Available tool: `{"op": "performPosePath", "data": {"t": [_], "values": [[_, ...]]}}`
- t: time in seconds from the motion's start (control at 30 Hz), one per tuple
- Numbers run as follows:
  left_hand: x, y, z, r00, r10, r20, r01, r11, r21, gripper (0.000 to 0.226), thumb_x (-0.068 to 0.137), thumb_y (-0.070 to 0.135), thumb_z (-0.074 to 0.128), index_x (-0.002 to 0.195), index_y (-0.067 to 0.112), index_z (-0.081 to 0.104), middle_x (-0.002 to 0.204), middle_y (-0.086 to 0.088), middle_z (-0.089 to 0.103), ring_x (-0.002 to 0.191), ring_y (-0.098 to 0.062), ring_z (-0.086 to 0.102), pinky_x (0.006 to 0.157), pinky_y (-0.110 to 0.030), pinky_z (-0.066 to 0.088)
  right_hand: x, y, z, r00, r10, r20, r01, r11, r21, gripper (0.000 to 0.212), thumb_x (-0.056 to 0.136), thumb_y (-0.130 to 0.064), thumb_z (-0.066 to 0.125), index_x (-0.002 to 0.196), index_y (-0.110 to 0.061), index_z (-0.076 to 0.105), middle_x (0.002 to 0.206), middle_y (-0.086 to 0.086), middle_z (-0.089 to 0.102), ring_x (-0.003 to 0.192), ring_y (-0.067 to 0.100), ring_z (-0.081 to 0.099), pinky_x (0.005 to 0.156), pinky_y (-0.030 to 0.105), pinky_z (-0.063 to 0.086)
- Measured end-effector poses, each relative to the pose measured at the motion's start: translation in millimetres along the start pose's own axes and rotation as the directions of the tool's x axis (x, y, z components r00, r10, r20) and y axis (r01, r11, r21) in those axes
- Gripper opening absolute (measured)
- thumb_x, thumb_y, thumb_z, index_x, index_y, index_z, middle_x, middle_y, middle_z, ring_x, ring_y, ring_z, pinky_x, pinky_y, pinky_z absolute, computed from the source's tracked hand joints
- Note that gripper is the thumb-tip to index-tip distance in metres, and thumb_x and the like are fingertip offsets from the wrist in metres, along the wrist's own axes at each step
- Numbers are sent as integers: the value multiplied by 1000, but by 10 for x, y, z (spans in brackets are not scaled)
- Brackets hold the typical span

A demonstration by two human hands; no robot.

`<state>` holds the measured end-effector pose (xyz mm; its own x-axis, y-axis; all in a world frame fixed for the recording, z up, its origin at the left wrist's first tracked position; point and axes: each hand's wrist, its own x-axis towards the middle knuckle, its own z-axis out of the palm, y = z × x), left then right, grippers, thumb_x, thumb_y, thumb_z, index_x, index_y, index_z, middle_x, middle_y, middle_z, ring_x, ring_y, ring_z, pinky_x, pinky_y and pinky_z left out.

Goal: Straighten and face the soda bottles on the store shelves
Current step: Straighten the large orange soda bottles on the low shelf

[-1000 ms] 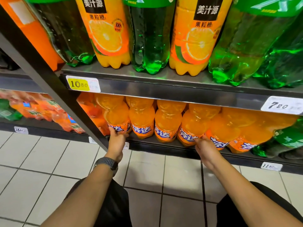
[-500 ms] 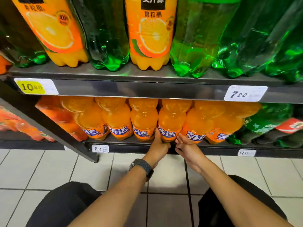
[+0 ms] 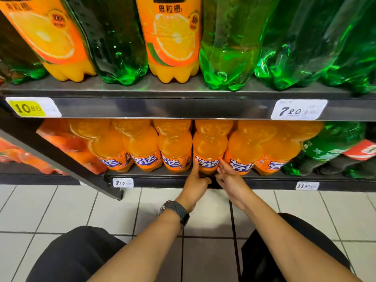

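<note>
An orange soda bottle (image 3: 210, 146) stands at the front edge of the bottom shelf (image 3: 162, 181), mid-row among matching bottles. The left hand (image 3: 195, 181) and right hand (image 3: 228, 180) press its base from either side, fingers fairly straight and slightly apart.

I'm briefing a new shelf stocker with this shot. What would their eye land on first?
First, the glowing row of orange soda bottles on the lower shelf, where the left hand and right hand touch either side of the middle bottle near its base. Above, big green bottles and orange juice bottles crowd the upper shelf. A yellow price tag stands out at that shelf's left edge.
</note>
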<state>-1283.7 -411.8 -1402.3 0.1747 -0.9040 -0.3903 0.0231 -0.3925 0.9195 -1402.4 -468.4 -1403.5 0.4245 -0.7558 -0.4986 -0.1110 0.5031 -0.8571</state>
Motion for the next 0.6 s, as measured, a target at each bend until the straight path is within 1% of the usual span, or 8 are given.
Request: {"op": "performPosePath", "data": {"t": [0.07,0.1,0.17,0.2,0.3,0.37,0.5,0.6], "values": [[6,-59,-101,990,-41,-132,36,999,-36,59,86,-3,49,137,27,45,128,5,58,114,-13,55,98,-32,45,2,21,-56,992,75,-102,-74,997,15,40,95,-1,45,125,-26,51,124,-9,56,116,12,50,104,35,40],[16,-89,-156,971,-84,-222,68,994,-81,48,86,-3,47,128,18,51,121,-1,62,110,-18,56,95,-35,45,-24,22,-107,974,139,-178,-139,990,16,30,96,-4,46,122,-17,52,126,1,54,118,20,50,103,39,43],[19,-136,-276,918,-158,-363,91,977,-195,37,85,-4,45,119,8,52,113,-8,62,105,-26,55,92,-40,44,-80,27,-209,925,246,-289,-244,969,42,16,96,-10,47,112,-15,51,121,9,53,114,25,52,94,39,49],[14,-144,-329,910,-173,-378,85,968,-238,44,85,-5,46,126,11,48,117,-6,60,108,-27,54,96,-42,43,-97,21,-263,914,254,-317,-246,967,63,16,97,-14,48,113,-16,51,119,8,53,113,25,53,91,38,50],[6,-149,-406,946,-130,-297,58,969,-239,73,85,-8,47,144,31,31,132,4,53,119,-20,49,107,-42,37,-110,-30,-396,918,173,-358,-137,983,124,20,95,-20,54,114,-21,52,116,3,55,109,21,51,97,38,46],[32,-156,-391,951,-134,-277,70,971,-229,71,84,-7,49,142,31,32,134,1,53,120,-21,48,108,-42,36,-113,-51,-435,923,138,-359,-81,983,167,20,93,-16,56,111,-23,54,114,0,59,110,18,51,102,38,41],[14,-204,-333,959,-145,-244,96,975,-203,68,86,-2,53,141,32,33,132,3,53,119,-19,48,99,-33,37,-127,-34,-464,940,103,-325,-62,989,136,37,93,-7,48,126,-22,54,120,-2,60,116,17,49,107,40,36],[-33,-246,-338,964,-127,-232,89,982,-168,66,88,3,55,142,34,33,133,5,54,121,-18,49,99,-31,37,-114,-19,-485,938,96,-334,-62,992,112,31,92,-6,47,113,-27,59,113,-5,62,115,19,51,104,40,39]]}}
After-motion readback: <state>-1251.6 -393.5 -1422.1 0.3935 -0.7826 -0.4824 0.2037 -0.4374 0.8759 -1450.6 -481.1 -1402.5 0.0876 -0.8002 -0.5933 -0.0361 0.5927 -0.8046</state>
